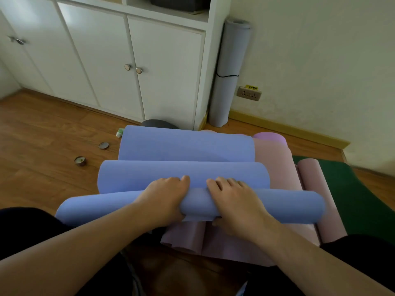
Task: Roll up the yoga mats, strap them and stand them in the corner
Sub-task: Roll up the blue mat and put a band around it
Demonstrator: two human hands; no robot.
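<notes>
Blue yoga mat (183, 144), partly rolled, lying on pink mats (275, 159) on wooden floor (42, 133); left hand (164, 195) and right hand (233, 201) both grasp the roll's near end, fingers curled over it. Advice: keep the edges aligned and the turns tight. Beyond: two candle tins (80, 161); strapped grey mat (228, 71) upright in the corner beside white cabinet (96, 60).

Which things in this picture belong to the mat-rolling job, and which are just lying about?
Part of the job:
- blue mat, gripped by the left hand and right hand
- pink mat underneath
- strapped grey mat standing in the corner

Just lying about:
- candle tin
- loose lid
- small bottle
- wall socket
</notes>
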